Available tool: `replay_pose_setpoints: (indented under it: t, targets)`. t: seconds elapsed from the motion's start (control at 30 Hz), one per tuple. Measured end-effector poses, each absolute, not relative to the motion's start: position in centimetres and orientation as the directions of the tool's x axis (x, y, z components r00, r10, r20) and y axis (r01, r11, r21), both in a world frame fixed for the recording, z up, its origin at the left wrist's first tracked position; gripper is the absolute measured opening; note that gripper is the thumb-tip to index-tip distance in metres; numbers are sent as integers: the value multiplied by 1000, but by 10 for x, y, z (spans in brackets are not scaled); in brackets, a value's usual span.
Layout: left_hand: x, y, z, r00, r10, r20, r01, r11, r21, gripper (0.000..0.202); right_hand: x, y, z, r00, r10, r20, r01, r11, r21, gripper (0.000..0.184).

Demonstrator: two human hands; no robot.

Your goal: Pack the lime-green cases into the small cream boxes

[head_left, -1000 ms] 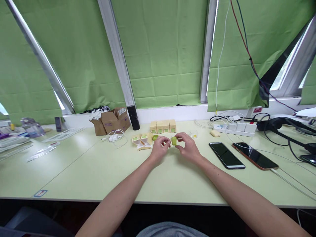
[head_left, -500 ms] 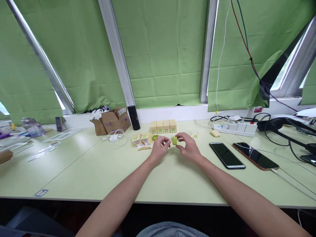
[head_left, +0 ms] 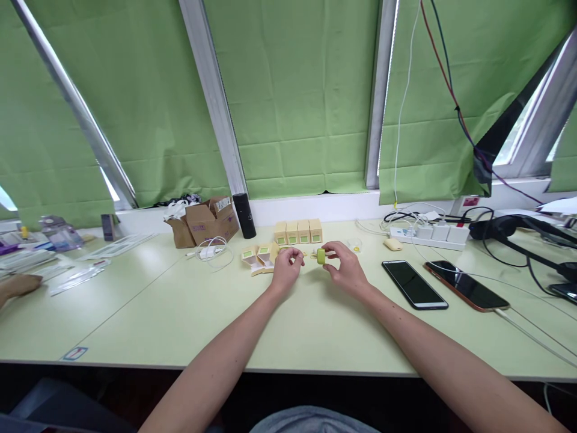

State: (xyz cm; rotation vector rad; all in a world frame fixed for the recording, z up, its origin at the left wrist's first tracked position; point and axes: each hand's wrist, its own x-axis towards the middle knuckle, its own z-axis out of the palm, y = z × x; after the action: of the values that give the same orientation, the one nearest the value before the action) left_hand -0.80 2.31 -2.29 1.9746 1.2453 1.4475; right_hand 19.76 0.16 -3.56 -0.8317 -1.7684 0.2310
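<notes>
My right hand [head_left: 346, 269] pinches a small green block-shaped object [head_left: 321, 256] between thumb and fingers, above the middle of the table. To its left, my left hand [head_left: 287, 269] has its fingertips drawn together; anything in them is too small to make out. A tiny pale yellowish piece [head_left: 312, 255] shows between the two hands. Beside my left hand lie small opened cartons [head_left: 258, 257] with green labels, partly covered by that hand. Several closed cartons [head_left: 298, 231] of the same kind stand in a row behind the hands.
Two phones [head_left: 415, 284] and a white power strip [head_left: 428, 236] with cables lie to the right. A small clear box [head_left: 355, 245] sits behind my right hand. Leftward are a cardboard box [head_left: 211, 222], a black cylinder [head_left: 244, 214] and another person's hand [head_left: 21, 285].
My left hand has shifted slightly left, away from the green block, and now covers a green item beside the cartons. My right hand barely moved. The other person's hand reaches farther in.
</notes>
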Motion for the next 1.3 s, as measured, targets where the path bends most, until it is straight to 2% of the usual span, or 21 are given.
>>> replay_pose_setpoints:
  t: [0.13,0.27,0.47,0.57,0.8,1.03,1.3]
  targets:
    - [-11,25,-23,41,822,569,451,-523,723,15,198,1,-35,-147,644,751,450,720,-529,50]
    - [-10,17,-21,84,766,638,474,-594,650,8,198,-3,-33,-181,637,749,446,732,-514,54]
    - [-6,5,-17,286,676,679,471,-716,514,45,197,-6,-31,-218,586,780,473,763,-441,58]
    - [-4,4,-17,322,650,689,472,-741,478,53,197,-7,-30,-253,545,799,500,781,-374,58]
    - [-6,11,-21,308,583,752,473,-779,410,43,199,-7,-26,-306,428,850,534,817,-218,43]
    - [-6,10,-20,299,599,743,481,-767,425,45,200,-6,-26,-349,368,862,544,828,-133,24]
    - [-6,7,-18,314,581,751,483,-779,400,42,199,-7,-26,-374,362,854,584,807,-87,23]
